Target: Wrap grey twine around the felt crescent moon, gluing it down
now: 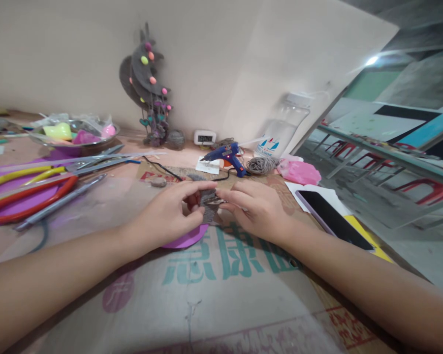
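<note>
A small grey piece (208, 206), apparently wrapped in yarn, is held upright between my hands above the cardboard. My left hand (177, 209) grips its left side, the thumb and fingers curled around it. Pressed together at its right edge are the thumb and fingers of my right hand (253, 206); a small shiny bit shows at their tips, too small to name. Under my left hand lies a purple piece (186, 240), partly hidden by the hand. Beyond my hands a blue glue gun (225, 156) rests beside a ball of grey yarn (263, 165).
Red-handled scissors (33, 201), yellow-handled scissors (25, 177) and a pen (62, 202) lie left. Behind them stands a metal bowl (55, 140). A phone (334, 219) lies right, near a pink bag (300, 170) and a bottle (286, 125). A moon decoration (143, 78) leans against the wall.
</note>
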### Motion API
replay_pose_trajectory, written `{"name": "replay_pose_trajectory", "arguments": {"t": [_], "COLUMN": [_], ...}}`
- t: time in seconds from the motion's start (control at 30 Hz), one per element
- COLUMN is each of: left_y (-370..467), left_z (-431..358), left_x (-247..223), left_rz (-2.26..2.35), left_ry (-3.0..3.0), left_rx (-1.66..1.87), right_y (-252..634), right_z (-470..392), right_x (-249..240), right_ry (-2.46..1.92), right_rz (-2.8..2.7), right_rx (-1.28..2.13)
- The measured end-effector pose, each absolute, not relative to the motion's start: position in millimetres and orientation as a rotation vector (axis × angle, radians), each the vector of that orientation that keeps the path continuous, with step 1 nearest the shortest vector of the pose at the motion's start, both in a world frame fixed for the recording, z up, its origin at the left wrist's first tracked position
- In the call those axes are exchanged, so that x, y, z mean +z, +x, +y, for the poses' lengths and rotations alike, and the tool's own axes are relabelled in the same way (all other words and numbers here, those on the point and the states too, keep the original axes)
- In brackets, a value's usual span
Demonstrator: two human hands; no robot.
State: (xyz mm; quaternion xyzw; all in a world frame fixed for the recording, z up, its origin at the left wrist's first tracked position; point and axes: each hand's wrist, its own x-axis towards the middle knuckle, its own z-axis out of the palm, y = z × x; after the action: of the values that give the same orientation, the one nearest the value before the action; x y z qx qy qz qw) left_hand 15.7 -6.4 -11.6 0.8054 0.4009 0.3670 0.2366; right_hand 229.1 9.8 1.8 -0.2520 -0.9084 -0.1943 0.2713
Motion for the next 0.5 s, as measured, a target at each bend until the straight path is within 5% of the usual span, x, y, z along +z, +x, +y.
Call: {"name": "replay_pose_trajectory", "arguments": {"t": [0.5], "left_y": [16.1], "left_z": [-6.3], "left_x": [-9.6], "left_rz": [1.102], "left_ry": [2.186], "left_rx": [0.987], "right_y": [230.6], "right_z": [10.8], "right_x": [0.6], "right_ry": [-0.69], "right_rz": [-2.387], "right_rx": [-0.315]}}
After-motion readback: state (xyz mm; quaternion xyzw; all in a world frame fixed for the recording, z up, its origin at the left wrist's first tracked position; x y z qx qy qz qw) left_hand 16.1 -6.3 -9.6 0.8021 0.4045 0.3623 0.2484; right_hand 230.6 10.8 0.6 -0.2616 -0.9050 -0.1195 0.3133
